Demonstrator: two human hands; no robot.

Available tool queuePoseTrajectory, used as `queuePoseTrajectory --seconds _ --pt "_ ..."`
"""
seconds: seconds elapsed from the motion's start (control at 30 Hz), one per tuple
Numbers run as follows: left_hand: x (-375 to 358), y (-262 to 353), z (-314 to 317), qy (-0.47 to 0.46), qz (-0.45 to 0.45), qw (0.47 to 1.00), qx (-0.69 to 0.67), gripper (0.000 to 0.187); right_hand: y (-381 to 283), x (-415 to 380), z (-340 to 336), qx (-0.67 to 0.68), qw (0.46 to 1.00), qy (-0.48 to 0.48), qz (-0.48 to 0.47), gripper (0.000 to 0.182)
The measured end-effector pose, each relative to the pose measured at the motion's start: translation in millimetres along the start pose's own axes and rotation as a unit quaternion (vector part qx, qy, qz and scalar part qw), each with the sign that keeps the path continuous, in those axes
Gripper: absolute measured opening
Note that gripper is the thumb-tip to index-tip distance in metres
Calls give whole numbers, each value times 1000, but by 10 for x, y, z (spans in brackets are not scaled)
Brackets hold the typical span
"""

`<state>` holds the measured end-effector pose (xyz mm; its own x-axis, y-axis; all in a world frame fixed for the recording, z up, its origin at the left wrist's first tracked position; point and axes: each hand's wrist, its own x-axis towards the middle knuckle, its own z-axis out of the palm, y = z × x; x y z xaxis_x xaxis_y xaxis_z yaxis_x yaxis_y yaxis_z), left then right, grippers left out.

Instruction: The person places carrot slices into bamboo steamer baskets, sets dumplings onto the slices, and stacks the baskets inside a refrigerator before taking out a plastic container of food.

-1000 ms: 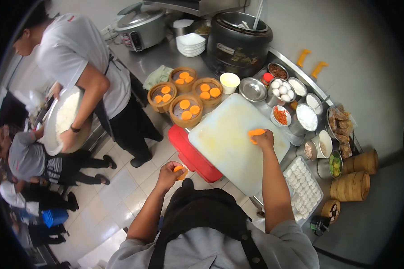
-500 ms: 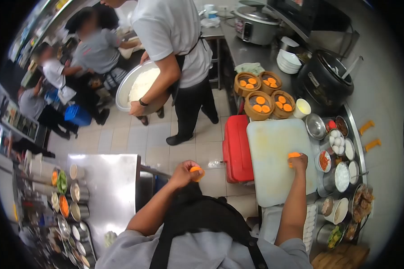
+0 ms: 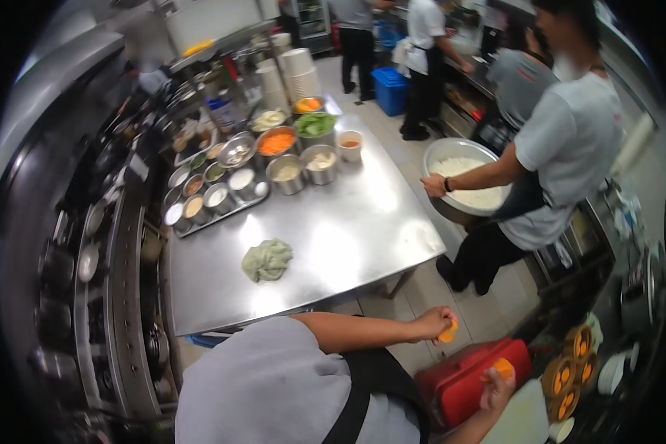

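One orange slice, right of lower centre, is pinched by the left hand, jutting below its fingertips; farther right, against a red box, a second orange slice tops the right hand's gripping fingertips.

- A commercial kitchen
- A broad steel bench across mid-frame
- Metal tubs of cut vegetables and stacked white containers, upper centre
- Several workers, some aproned, upper right
- Round steamers, lower right
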<state>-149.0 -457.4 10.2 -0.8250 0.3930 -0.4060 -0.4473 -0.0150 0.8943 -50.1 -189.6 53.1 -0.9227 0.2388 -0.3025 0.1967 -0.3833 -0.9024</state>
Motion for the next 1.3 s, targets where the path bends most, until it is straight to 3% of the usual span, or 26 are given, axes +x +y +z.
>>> queuePoseTrajectory --seconds 0.13,0.2,0.3,0.33,0.4,0.53,0.63,0.67,0.73,0.8,0.87,0.93,1.0,1.07,1.13,1.2,1.3 --pt "-255 157 -334 91 55 990 -88 21 230 255 1554 -83 994 -72 -3 47" --pt "-371 220 -616 130 95 980 -116 21 398 333 2173 -196 974 -111 -18 43" --pt "-676 378 -1139 199 85 954 -209 23 742 376 2935 -254 945 -190 -78 37" --pt "-680 286 -1303 198 91 952 -213 23 926 407 3146 -273 922 -229 -149 32" --pt "-667 76 -1643 299 174 909 -230 24 1084 428 3519 -398 821 -326 -248 38" --pt "-1113 189 -2229 311 145 885 -313 24 1393 233 4166 -496 753 -306 -305 48" --pt "-1306 71 -2602 338 169 881 -286 25 1510 204 4612 -430 796 -414 -104 64" --pt "-1369 38 -2721 336 169 880 -289 25 1511 178 4718 -433 795 -412 -105 64" --pt "-1434 -6 -2985 398 147 865 -269 26 1393 19 5018 -458 742 -484 -74 66" --pt "-1458 -25 -3177 421 152 863 -236 27 1617 143 5122 -447 754 -479 -43 62" --pt "-1559 167 -3295 405 134 853 -300 27 1780 232 5165 -267 842 -455 117 52" --pt "-1585 303 -3396 410 106 863 -275 29 1755 273 5304 -248 859 -427 134 43" --pt "-1495 290 -3542 442 150 856 -223 33 1636 331 5456 -263 857 -439 68 38" --pt "-1424 362 -3643 451 152 845 -244 35 1565 447 5603 -260 859 -437 55 36" --pt "-1357 408 -3706 415 199 810 -363 34 1499 602 5725 -290 824 -487 32 36" --pt "-1355 528 -3735 377 237 786 -429 33 1418 712 5831 -176 845 -492 116 35" --pt "-1274 649 -3767 376 241 799 -402 35 1368 964 5919 -190 836 -501 120 37"
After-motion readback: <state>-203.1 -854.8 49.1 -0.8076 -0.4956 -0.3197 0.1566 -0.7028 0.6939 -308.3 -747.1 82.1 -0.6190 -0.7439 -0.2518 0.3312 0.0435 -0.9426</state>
